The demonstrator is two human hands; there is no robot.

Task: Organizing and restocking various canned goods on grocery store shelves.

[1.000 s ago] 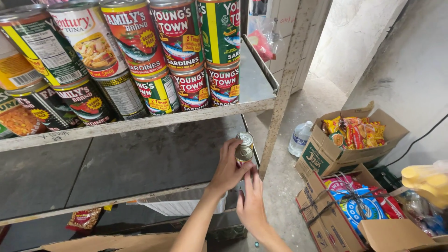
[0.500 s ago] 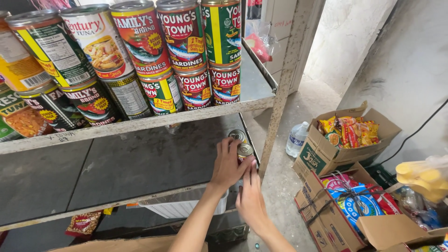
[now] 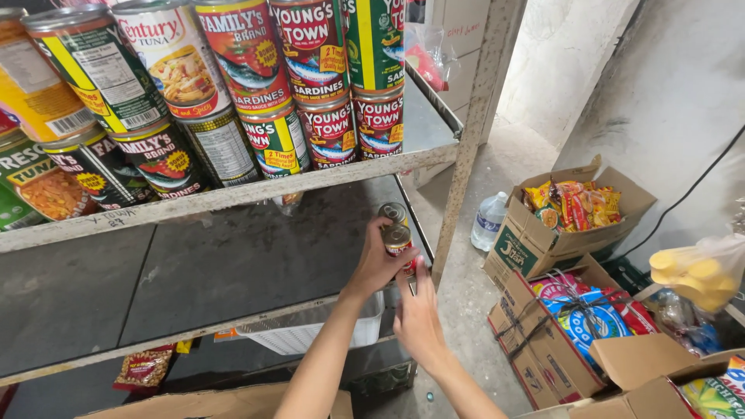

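While stacked sardine and tuna cans (image 3: 256, 85) crowd the upper shelf, the left hand (image 3: 378, 264) wraps its fingers around a small red can (image 3: 399, 242) at the lower shelf's (image 3: 194, 279) right front edge, before another can (image 3: 393, 212). Just right, the right hand (image 3: 419, 318) touches the held can's base, fingers loosely together. Snack-filled cardboard boxes (image 3: 566, 225) stand on the floor farther right.

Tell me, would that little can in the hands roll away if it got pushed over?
Probably yes. The small can is round, so on its side it would likely roll along the flat shelf. Standing upright beside the other can, it looks steady. Being metal, it is likely stiff, and the left hand grips it.
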